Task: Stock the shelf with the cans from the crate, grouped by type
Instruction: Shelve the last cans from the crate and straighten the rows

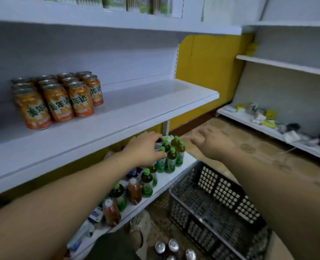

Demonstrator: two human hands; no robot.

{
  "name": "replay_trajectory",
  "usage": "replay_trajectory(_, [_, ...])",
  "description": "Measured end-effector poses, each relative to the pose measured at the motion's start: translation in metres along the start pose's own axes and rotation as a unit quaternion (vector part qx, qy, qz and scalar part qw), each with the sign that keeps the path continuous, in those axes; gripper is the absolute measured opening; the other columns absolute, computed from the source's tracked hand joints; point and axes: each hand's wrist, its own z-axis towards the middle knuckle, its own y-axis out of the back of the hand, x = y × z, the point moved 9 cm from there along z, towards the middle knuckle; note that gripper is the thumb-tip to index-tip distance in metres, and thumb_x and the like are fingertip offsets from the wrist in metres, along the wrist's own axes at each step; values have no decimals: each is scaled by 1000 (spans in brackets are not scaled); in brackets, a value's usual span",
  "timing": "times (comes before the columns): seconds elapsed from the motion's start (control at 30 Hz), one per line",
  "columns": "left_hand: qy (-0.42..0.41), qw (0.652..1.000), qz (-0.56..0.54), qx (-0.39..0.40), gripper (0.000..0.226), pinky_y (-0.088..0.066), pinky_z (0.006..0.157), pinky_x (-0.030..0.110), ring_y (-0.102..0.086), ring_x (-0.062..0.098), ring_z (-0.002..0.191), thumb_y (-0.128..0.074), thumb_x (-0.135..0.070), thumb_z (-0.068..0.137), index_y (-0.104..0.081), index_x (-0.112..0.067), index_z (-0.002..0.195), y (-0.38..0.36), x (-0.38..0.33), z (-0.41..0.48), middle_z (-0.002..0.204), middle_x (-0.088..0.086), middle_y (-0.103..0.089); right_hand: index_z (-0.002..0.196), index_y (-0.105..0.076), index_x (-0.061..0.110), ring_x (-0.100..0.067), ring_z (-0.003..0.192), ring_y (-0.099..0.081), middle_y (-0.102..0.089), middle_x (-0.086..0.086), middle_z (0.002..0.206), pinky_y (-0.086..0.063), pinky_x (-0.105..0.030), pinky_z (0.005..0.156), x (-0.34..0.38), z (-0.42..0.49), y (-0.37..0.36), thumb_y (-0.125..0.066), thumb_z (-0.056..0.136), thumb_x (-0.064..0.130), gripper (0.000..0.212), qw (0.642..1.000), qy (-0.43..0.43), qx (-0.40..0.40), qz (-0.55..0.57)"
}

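head view: orange cans (57, 98) stand upright on shelf (136, 102); right hand (211, 143) fingers spread, left hand (146, 147) fingers unclear.

The white middle shelf (136, 109) carries orange cans (57, 98) standing upright in rows at its left end. On the lower shelf (186, 162), green-capped bottles (171, 158) cluster at the far end, with more bottles strung toward the near side. The brown floor (249, 147) bears a dark plastic crate (217, 199), with silver can tops (172, 247) near its left corner. A low shelf (238, 118) on the right holds scattered small packets (264, 117)
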Motion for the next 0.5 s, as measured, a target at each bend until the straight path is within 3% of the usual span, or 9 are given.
replay_trajectory(0.23, [-17, 981, -57, 187, 79, -28, 114, 35, -25, 21, 143, -60, -48, 88, -20, -22, 151, -141, -61, -59, 158, -1, -20, 151, -25, 26, -28, 142, -28, -26, -5, 158, -27, -41, 111, -68, -103, -38, -30, 94, 65, 70, 993, -92, 47, 54])
replay_trajectory(0.4, [9, 966, -92, 241, 76, -33, 110, 33, -36, 22, 136, -68, -43, 82, -34, -20, 146, -227, -51, -116, 152, 1, -33, 151, -27, 18, -30, 138, -33, -36, -11, 152, -24, -41, 113, -87, -153, -103, -36, 97, 58, 68, 987, -99, 106, 70])
replay_trajectory(0.5, [27, 956, -112, 270, 76, -34, 109, 33, -39, 23, 133, -72, -38, 79, -36, -20, 145, -270, -37, -134, 149, 5, -38, 150, -29, 17, -28, 136, -38, -36, -8, 153, -34, -38, 108, -104, -163, -155, -42, 95, 59, 70, 978, -126, 135, 95])
